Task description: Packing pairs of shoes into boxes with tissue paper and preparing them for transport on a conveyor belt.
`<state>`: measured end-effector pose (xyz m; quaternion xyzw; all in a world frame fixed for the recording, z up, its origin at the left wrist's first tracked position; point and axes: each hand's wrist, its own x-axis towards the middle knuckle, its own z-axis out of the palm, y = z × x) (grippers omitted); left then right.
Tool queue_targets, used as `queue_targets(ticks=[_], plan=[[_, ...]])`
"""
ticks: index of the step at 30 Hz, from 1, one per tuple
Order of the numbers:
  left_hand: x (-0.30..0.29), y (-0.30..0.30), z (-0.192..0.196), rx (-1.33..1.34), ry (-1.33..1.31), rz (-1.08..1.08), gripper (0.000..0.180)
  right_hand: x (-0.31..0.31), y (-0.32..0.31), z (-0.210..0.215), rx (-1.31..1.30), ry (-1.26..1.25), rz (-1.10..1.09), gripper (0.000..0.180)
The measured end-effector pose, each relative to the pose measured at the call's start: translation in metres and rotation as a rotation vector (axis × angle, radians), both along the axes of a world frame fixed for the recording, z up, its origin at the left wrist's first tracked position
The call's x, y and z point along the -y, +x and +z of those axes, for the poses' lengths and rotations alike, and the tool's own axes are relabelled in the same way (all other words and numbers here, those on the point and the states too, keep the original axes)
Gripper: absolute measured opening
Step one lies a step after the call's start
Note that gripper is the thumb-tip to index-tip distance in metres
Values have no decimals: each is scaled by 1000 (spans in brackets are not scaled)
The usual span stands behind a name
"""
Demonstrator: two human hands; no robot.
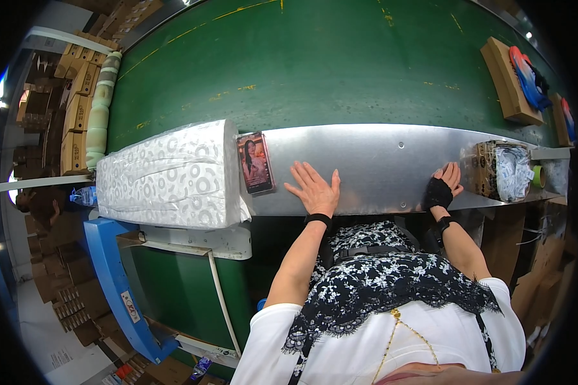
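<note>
My left hand (314,187) lies flat on a bare metal ledge (366,163), its fingers spread and nothing in it. Just left of it is a smartphone (255,163) with a lit screen. Beyond the phone, a large stack of white patterned paper (167,173) in clear plastic covers the ledge's left end. My right hand (444,185), in a black fingerless glove, rests farther right on the same metal, fingers stretched out and holding nothing. Close to its right stands an open cardboard box (488,170) with white packets (512,173) inside.
A green conveyor belt (315,70) runs beyond the ledge. On its right side sits a cardboard shoebox (510,80) with blue and red shoes (528,77) on top. A tape roll (538,176) is beside the packets. A blue frame (123,289) stands at the lower left.
</note>
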<state>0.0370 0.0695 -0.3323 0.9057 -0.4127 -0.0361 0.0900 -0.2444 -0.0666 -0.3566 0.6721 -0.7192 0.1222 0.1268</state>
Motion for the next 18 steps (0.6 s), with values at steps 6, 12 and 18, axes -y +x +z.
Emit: queue_targets(ticks=[6,12,18], plan=[[-1,0,-1,3,-5,-1,81,0,1,1,-6,37,-12,39],[0,0,0,6,1,0,81,0,-2,-2,-3,35,-9,40],[0,0,-1,17,-1,-1,81,0,0,1,9,43,-15,41]])
